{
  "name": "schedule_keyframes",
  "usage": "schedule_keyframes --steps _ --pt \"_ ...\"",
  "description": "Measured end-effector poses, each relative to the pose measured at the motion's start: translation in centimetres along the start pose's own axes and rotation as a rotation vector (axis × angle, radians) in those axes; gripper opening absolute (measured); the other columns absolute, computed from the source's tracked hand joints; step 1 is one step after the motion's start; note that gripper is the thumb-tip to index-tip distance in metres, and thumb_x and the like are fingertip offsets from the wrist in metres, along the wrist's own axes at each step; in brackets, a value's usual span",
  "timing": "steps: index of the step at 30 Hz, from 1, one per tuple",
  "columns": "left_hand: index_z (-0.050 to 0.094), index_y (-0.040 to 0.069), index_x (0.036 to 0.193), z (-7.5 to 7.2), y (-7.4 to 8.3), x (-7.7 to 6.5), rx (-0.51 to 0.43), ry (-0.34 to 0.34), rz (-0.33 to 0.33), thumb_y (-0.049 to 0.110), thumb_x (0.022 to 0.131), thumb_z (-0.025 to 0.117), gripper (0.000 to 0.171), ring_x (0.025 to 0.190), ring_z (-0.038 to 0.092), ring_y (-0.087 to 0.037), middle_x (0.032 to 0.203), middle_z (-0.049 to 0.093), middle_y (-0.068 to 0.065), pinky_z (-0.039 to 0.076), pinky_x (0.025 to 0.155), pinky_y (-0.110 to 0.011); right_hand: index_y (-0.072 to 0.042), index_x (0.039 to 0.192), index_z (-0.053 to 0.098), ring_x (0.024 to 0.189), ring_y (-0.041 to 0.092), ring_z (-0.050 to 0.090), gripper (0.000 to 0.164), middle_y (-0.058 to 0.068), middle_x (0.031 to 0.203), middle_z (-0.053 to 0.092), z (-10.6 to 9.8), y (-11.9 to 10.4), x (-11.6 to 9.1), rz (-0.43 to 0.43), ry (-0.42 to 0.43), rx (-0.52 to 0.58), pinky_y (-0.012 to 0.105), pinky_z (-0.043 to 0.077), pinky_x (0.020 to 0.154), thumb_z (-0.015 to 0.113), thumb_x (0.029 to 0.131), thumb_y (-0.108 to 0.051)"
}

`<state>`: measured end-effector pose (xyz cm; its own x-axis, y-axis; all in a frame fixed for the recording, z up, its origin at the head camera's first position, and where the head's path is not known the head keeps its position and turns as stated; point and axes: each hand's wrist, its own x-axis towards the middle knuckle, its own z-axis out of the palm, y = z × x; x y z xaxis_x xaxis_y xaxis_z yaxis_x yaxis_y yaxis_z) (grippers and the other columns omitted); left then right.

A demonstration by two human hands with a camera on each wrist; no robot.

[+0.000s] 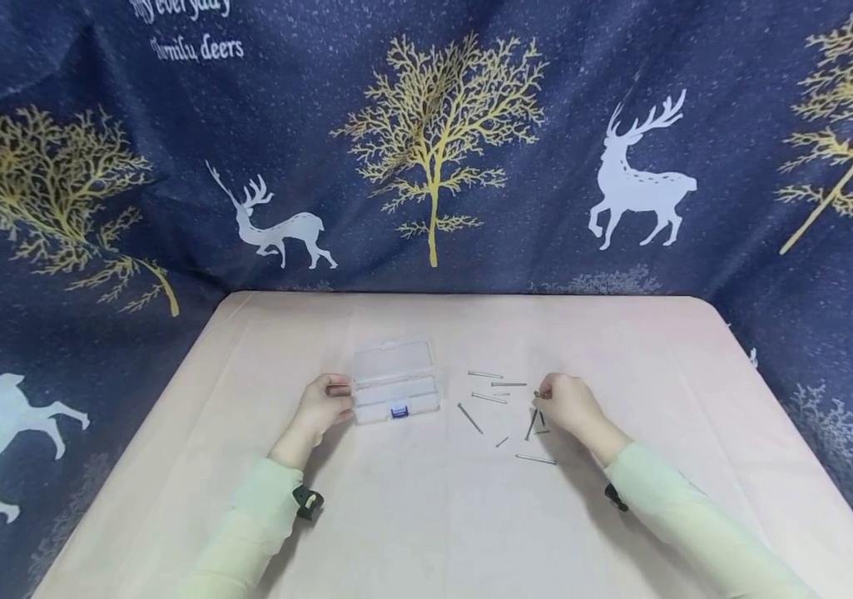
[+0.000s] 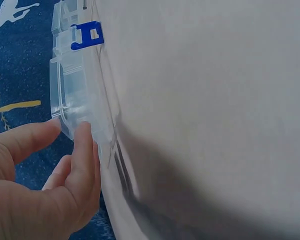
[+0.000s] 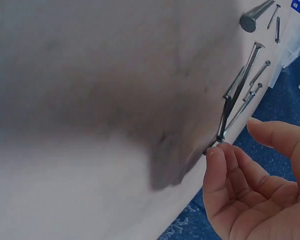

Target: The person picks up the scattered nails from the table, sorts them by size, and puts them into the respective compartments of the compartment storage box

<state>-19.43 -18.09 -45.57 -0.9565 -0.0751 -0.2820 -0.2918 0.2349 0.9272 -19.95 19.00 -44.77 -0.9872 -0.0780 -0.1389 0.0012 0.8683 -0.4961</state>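
Note:
A clear plastic box (image 1: pixel 374 411) with a blue latch (image 1: pixel 399 411) stands with its lid (image 1: pixel 393 359) raised. At the box's left end is my left hand (image 1: pixel 324 404); in the left wrist view its thumb and a finger hold the corner from either side. Several metal nails (image 1: pixel 488 398) lie scattered to the right of the box. My right hand (image 1: pixel 568 403) is over the right-hand nails. In the right wrist view, bent fingertips touch the end of a nail (image 3: pixel 224 117), while the thumb stands apart. Part of that nail group is hidden by the hand in the head view.
The table (image 1: pixel 411 524) has a pale cover. Behind it hangs a dark blue cloth (image 1: pixel 486 216) printed with deer and trees. Nearer me lies a single long nail (image 1: pixel 535 459), and a short one (image 1: pixel 502 442) is to its left.

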Motion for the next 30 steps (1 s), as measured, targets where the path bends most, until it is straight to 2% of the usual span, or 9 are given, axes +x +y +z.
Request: schedule_keyframes --steps 7,13,20,23,30 --pt "0.042 -0.011 0.129 0.0 -0.3 -0.1 0.002 0.002 0.004 -0.010 0.087 0.053 0.043 0.103 0.060 -0.033 0.127 0.047 -0.032 0.059 0.085 -0.033 0.009 0.099 0.062 0.084 0.030 0.064 0.026 0.021 0.095 0.067 0.5 -0.1 0.0 -0.015 -0.016 -0.009 0.040 0.059 0.073 0.068 0.082 -0.009" --pt "0.041 -0.011 0.130 -0.1 -0.5 -0.3 -0.010 -0.010 -0.009 -0.009 0.088 0.053 0.043 0.099 0.061 -0.028 0.127 0.047 -0.032 0.060 0.084 -0.033 0.009 0.100 0.063 0.080 0.025 0.064 0.026 0.018 0.091 0.067 1.0 -0.1 0.0 -0.008 -0.010 -0.035 0.034 0.060 0.068 0.069 0.081 -0.007" --pt "0.042 -0.012 0.130 -0.3 -0.8 -0.5 -0.024 -0.020 -0.020 -0.009 0.089 0.053 0.043 0.096 0.063 -0.025 0.129 0.047 -0.033 0.061 0.078 -0.027 0.008 0.097 0.064 0.076 0.022 0.064 0.020 0.022 0.095 0.067 1.1 -0.3 0.0 0.035 -0.012 -0.021 0.031 0.060 0.065 0.067 0.082 -0.006" --pt "0.043 -0.012 0.131 -0.3 -1.0 -0.6 -0.031 -0.023 -0.020 -0.009 0.089 0.052 0.043 0.093 0.062 -0.022 0.129 0.047 -0.032 0.060 0.076 -0.024 0.008 0.095 0.063 0.071 0.020 0.063 0.019 0.021 0.093 0.067 1.0 -0.2 0.1 0.044 -0.017 -0.012 0.030 0.059 0.060 0.065 0.083 -0.006" --pt "0.044 -0.012 0.131 -0.3 -1.1 -0.7 -0.002 -0.025 -0.025 -0.007 0.090 0.052 0.042 0.099 0.062 -0.025 0.130 0.047 -0.032 0.060 0.078 -0.023 0.009 0.094 0.063 0.061 0.017 0.056 0.019 0.016 0.083 0.067 0.9 0.0 0.3 0.065 -0.050 0.019 0.023 0.050 0.050 0.060 0.086 -0.008"
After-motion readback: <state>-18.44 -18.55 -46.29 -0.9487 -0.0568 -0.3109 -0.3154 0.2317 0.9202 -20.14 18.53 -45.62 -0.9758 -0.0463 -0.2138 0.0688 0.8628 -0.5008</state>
